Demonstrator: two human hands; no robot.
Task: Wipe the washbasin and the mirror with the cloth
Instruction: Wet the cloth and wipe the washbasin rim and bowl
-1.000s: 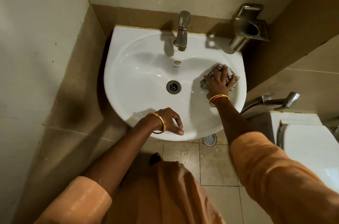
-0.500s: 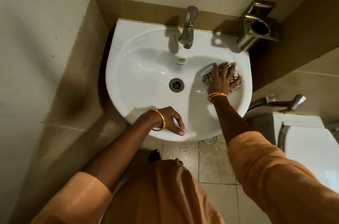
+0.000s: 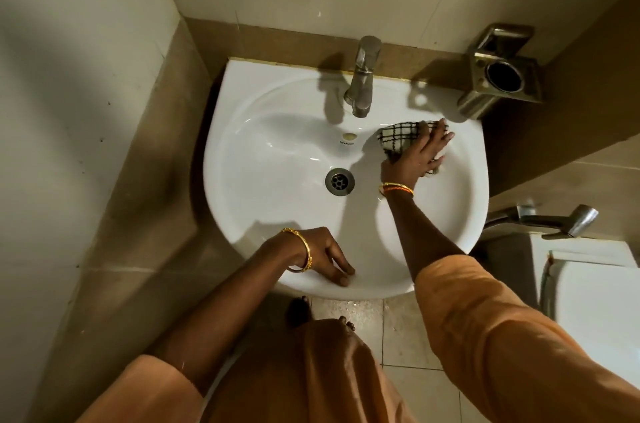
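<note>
A white washbasin (image 3: 277, 159) hangs on the tiled wall, with a metal tap (image 3: 362, 76) at its back and a drain (image 3: 339, 181) in the middle. My right hand (image 3: 417, 154) presses a white cloth with a black check pattern (image 3: 398, 138) flat against the bowl's back right side, just right of the tap. My left hand (image 3: 320, 254) rests on the basin's front rim with fingers curled over the edge, holding nothing. No mirror is in view.
A metal holder (image 3: 500, 76) is fixed to the wall right of the basin. A metal spray handle (image 3: 561, 220) and a white toilet cistern (image 3: 595, 287) stand at the right. Walls close in at left and back. Tiled floor (image 3: 408, 336) lies below.
My right hand has slid the cloth from the bowl's right side up towards the back rim near the tap. My left hand has stayed on the front rim.
</note>
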